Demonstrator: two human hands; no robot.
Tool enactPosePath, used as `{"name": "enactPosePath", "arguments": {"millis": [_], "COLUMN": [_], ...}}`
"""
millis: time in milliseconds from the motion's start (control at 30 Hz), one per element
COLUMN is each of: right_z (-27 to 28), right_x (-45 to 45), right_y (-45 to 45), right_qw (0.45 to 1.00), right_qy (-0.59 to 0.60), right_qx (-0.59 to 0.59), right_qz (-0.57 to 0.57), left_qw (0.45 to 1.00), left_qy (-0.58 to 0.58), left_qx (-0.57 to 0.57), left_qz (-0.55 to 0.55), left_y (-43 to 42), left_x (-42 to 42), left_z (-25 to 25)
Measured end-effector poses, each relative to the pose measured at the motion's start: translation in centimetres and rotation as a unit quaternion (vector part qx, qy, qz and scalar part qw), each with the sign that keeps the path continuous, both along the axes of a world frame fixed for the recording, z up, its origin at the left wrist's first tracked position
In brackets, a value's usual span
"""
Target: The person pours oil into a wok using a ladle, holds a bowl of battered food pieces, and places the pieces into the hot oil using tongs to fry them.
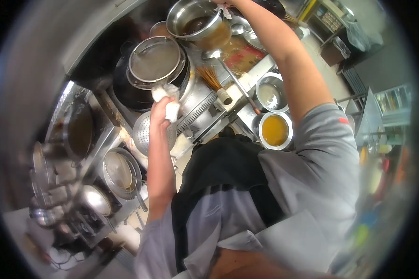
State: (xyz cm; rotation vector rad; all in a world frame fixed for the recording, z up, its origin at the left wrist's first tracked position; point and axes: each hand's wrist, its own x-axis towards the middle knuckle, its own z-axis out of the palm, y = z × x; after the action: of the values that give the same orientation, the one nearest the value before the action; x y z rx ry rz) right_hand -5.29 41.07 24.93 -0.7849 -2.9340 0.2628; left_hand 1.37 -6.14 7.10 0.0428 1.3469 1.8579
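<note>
My left hand [161,110] is closed on a folded white cloth [171,109], at the near edge of a dark wok [121,90]. A round fine-mesh strainer [154,59] rests over the wok; whether the cloth wraps a handle is hidden. At the top edge, my right hand [226,2], partly cut off, grips a small white cloth [225,11] against the rim of a large steel pot [172,21]. Brown liquid lies in that pot, which looks tilted. A perforated ladle [144,133] sits just below my left hand.
A bamboo brush [210,79] and a long-handled ladle [237,81] lie between the wok and two steel pots. One pot [271,93] has pale liquid, the other [275,130] yellow liquid. Strainers and bowls [118,171] stand at left; shelving [328,23] is at upper right.
</note>
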Motion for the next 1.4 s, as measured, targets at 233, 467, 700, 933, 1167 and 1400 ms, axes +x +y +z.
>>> {"name": "enactPosePath", "arguments": {"millis": [233, 467, 700, 933, 1167, 1400], "right_z": [-5.7, -13.8, -21.0, -27.2, -32.8, -30.3], "right_x": [7.4, 14.3, 18.9, 20.5, 21.6, 24.4], "right_y": [6.7, 11.3, 12.8, 14.1, 15.4, 15.2], "right_qw": [0.986, 0.962, 0.943, 0.9, 0.919, 0.86], "right_qy": [0.053, 0.107, 0.136, 0.158, 0.157, 0.357], "right_qx": [-0.123, -0.171, -0.207, -0.291, -0.256, -0.233], "right_qz": [-0.101, -0.183, -0.224, -0.284, -0.254, -0.281], "left_qw": [0.999, 0.998, 0.997, 0.998, 0.995, 0.992], "left_qy": [-0.046, -0.032, 0.017, -0.023, -0.012, 0.005], "left_qx": [0.01, -0.041, -0.069, -0.052, -0.073, -0.073], "left_qz": [0.008, 0.027, -0.007, -0.02, -0.065, -0.107], "left_y": [-1.4, -1.1, 0.1, 3.6, 8.0, 14.3], "left_x": [0.4, 2.1, 2.8, 4.0, 5.5, 6.6], "left_z": [1.0, 3.9, 4.3, 5.0, 5.7, 5.1]}}
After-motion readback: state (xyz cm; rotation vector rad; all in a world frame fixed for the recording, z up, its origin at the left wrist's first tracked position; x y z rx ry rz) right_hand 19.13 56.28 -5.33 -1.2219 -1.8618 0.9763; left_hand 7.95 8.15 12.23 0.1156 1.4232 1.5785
